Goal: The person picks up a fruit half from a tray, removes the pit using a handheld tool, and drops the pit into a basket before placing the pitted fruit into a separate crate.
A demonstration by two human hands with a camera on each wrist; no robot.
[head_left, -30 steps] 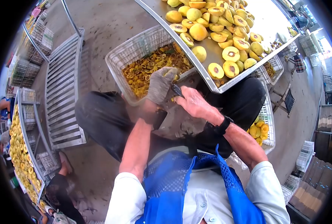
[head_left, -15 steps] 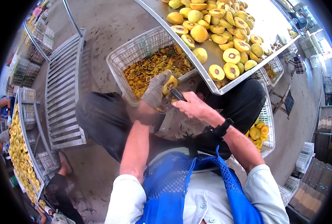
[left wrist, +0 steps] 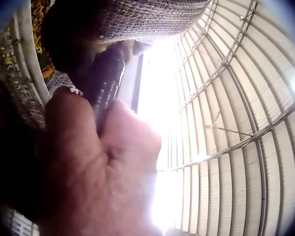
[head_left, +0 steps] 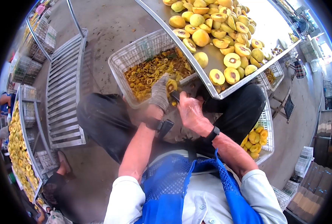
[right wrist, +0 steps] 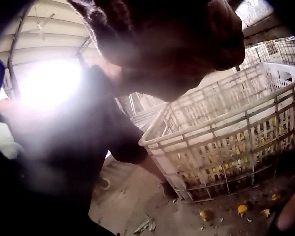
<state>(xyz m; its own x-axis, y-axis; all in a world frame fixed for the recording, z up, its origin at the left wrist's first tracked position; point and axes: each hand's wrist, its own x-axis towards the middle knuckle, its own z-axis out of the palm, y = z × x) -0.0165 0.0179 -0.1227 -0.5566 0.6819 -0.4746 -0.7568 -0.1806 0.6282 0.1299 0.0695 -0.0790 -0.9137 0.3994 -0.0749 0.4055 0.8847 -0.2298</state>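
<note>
My left hand (head_left: 158, 93), in a grey knit glove, holds a yellow peach half (head_left: 171, 85) over the near edge of a white crate of scraps. My bare right hand (head_left: 191, 112) grips a black-handled tool (head_left: 175, 96), its working end right at the peach half. Seen from the left wrist, the tool's dark handle (left wrist: 105, 81) runs from the right fist up to the glove (left wrist: 142, 22), which hides the tip. The right wrist view shows the shadowed underside of the right hand (right wrist: 177, 54) above the crate (right wrist: 206, 147).
A metal table (head_left: 213, 91) piled with peach halves (head_left: 232, 60) overhangs at the upper right. The scrap crate (head_left: 117, 61) stands before my knees; another crate (head_left: 267, 147) holds yellow fruit by the right knee. A slatted metal cart (head_left: 65, 89) is at left.
The left hand has turned the peach half into view and lifted slightly since the middle frame. The right hand has rolled, its back now upward, with the tool staying at the fruit.
</note>
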